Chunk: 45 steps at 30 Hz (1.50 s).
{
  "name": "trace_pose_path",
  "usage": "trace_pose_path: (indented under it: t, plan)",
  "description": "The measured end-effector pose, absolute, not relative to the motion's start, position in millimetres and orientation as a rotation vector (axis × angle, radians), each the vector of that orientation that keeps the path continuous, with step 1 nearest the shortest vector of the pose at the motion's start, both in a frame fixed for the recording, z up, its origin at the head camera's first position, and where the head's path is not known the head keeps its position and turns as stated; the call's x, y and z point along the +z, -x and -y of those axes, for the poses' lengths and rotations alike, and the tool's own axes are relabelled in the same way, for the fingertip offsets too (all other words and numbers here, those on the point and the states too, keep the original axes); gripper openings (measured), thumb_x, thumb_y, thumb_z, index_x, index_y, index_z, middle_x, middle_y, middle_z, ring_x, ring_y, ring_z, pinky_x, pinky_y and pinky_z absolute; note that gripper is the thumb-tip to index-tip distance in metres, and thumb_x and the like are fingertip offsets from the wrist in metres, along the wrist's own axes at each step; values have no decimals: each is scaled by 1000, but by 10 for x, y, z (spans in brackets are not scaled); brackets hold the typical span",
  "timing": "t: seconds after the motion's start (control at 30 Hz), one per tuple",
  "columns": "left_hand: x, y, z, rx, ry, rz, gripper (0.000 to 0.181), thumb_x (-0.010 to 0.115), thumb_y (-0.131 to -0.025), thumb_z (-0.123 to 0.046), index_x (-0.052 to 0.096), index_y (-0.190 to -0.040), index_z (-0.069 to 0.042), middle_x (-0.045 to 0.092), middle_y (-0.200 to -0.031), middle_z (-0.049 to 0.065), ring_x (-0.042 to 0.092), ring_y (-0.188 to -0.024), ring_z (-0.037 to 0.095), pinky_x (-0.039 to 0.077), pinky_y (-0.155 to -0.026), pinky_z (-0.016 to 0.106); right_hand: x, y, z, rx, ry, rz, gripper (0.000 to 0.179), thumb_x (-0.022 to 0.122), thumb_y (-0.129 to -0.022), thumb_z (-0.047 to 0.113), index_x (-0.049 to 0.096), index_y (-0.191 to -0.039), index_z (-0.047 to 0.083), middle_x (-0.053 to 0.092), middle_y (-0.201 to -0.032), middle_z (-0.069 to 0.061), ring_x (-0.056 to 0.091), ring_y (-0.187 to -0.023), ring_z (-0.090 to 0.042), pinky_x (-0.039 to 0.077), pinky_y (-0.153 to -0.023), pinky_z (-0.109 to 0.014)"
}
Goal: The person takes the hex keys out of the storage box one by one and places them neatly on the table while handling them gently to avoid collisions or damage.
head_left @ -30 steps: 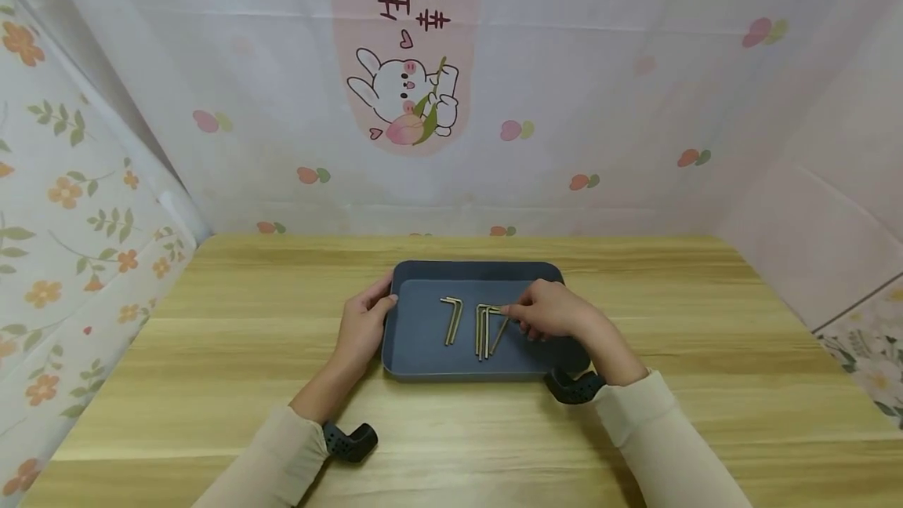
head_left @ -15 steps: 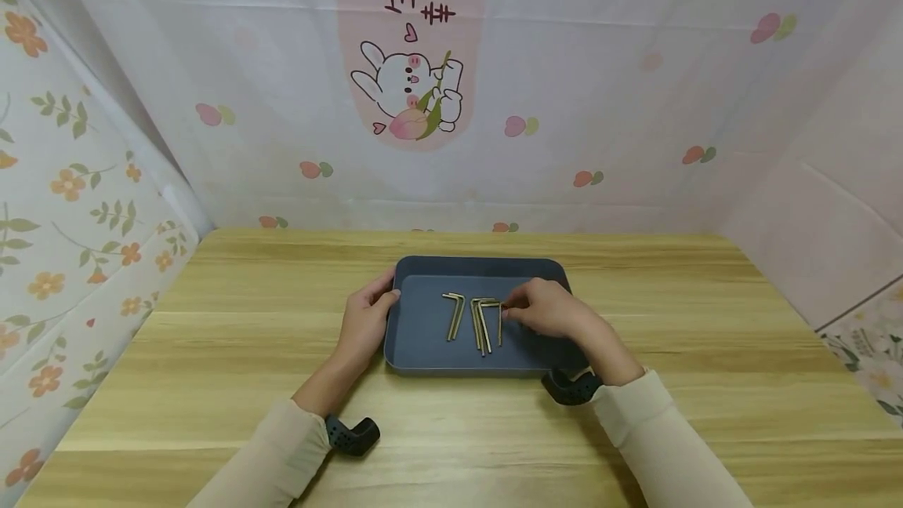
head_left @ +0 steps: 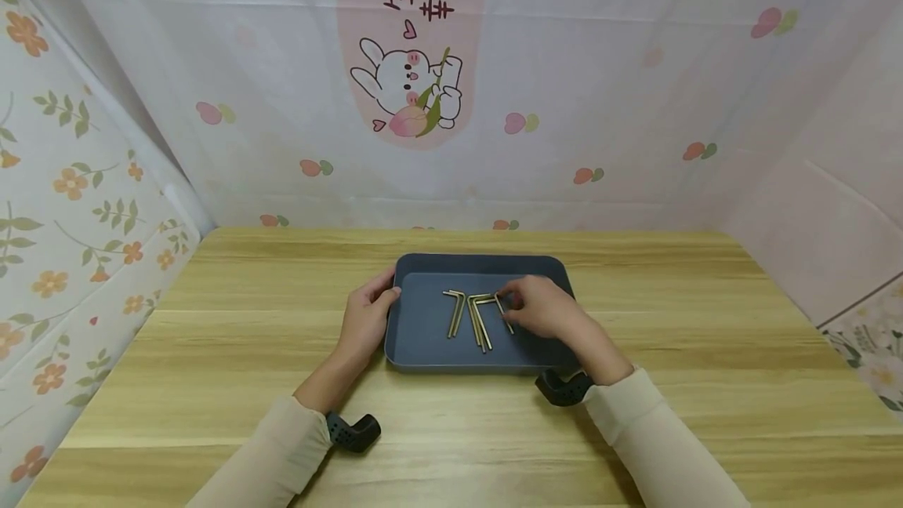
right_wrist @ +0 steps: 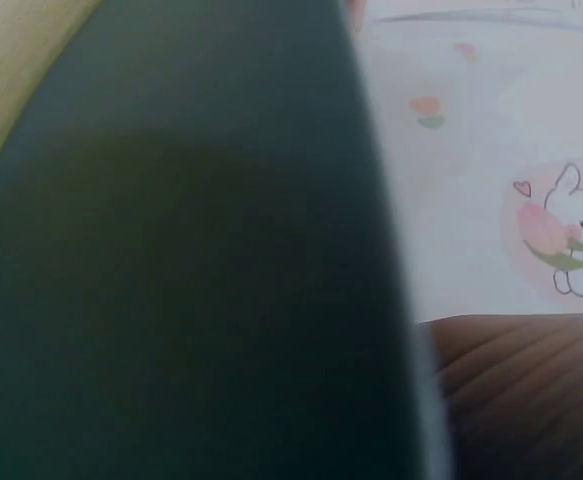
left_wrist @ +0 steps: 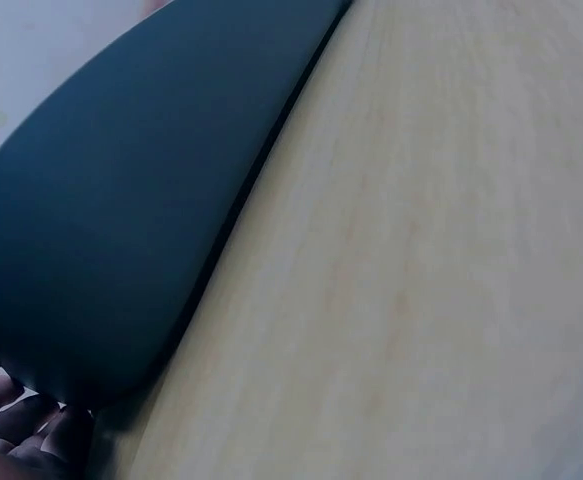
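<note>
In the head view a dark blue-grey tray (head_left: pixel 416 339) lies on the table with several brass-coloured L-shaped hex keys in it. My left hand (head_left: pixel 363 321) grips the tray's left side, thumb at the rim; its fingers (left_wrist: pixel 36 428) curl by the tray's corner in the left wrist view. My right hand (head_left: pixel 542 308), over the right half of the tray, pinches the rightmost hex key (head_left: pixel 507 322) near its bend. Just left of that key lies a fanned group of hex keys (head_left: pixel 480 325), and farther left a nested pair of hex keys (head_left: pixel 455 318).
The tray stands on a wood-grain table (head_left: pixel 268 320). Behind rises a white printed cloth (head_left: pixel 621 100) with a rabbit picture; a floral cloth (head_left: pixel 85 210) hangs at the left. The tray's wall (right_wrist: pixel 201 250) fills much of the right wrist view.
The right hand has turned the rightmost hex key, its long end swinging from lower left to lower right. The middle group has shifted slightly left and tilted. The left hand keeps its grip.
</note>
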<state>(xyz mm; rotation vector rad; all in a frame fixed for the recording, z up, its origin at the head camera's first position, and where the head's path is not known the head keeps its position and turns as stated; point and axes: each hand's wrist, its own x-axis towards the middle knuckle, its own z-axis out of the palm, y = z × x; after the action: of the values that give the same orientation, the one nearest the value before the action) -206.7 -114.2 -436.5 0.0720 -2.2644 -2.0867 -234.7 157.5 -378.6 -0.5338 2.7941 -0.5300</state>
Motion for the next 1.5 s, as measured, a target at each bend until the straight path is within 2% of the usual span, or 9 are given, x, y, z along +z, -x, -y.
trace_pose_path:
  t: [0.17,0.27,0.47,0.63,0.9,1.13,1.5]
  plan:
    - [-4359,2062,1141,-2091,-78,2273,46,51,-103,-10,50,-149,-8,53,-151,15,47,-144,27,39,-115,44,-3787,2358,-1607,-497,501,-2809,40,63,-86,0,73,-123,9,74,-108,-14,68,-100,-27,53,-80,-39]
    - [-4358,2062,1139,-2098,-81,2278,47,51,-103,-10,50,-150,-8,53,-152,15,47,-144,27,39,-116,44,-3782,2361,-1633,-494,495,-2809,44,60,-83,-5,74,-122,10,74,-110,-16,69,-105,-30,53,-81,-39]
    - [-4363,2070,1143,-2089,-83,2280,47,52,-103,-10,51,-149,-9,54,-151,14,48,-143,26,43,-112,36,-3790,2383,-1656,-484,500,-2847,37,63,-84,0,75,-117,9,76,-106,-14,70,-101,-29,56,-83,-42]
    - [-4367,2071,1158,-2088,-78,2280,47,52,-103,-11,50,-149,-8,54,-151,13,47,-144,25,43,-109,30,-3813,2388,-1627,-465,470,-2884,35,63,-83,0,76,-115,8,75,-101,-11,68,-93,-25,55,-78,-41]
    - [-4379,2075,1164,-2088,-69,2278,47,51,-103,-12,49,-150,-8,52,-153,14,44,-146,26,38,-118,44,-3824,2384,-1597,-397,401,-2928,32,66,-86,2,77,-115,10,75,-98,-7,67,-84,-22,55,-70,-37]
    - [-4371,2091,1146,-2093,-55,2268,47,51,-103,-11,48,-150,-6,51,-153,15,44,-147,26,37,-118,44,-3832,2400,-1619,-398,384,-2942,32,66,-84,1,78,-112,12,75,-94,-5,65,-79,-20,50,-61,-32]
    - [-4373,2093,1143,-2083,-75,2274,48,51,-103,-11,49,-150,-7,52,-153,15,45,-146,26,38,-117,44,-3818,2389,-1621,-432,399,-2935,24,73,-85,6,79,-107,12,76,-90,-4,68,-80,-20,54,-67,-36]
